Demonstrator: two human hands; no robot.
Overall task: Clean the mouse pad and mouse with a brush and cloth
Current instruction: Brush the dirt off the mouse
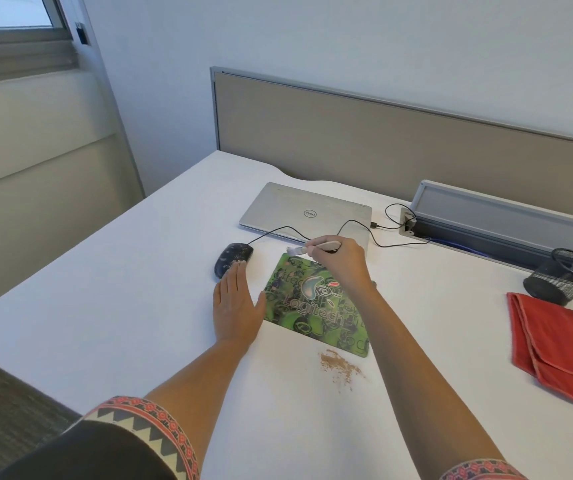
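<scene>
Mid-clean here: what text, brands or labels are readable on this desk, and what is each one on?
"Logitech": large lettering across the green mouse pad.
"DELL": round logo on the closed laptop lid, seen upside down.
Fainter letter fragments in the pad's pattern: too broken to read.
The mouse: no legible marking.

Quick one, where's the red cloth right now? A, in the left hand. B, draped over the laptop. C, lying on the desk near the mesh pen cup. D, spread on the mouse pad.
C: the red cloth lies folded on the desk right beside the mesh pen cup.
</scene>
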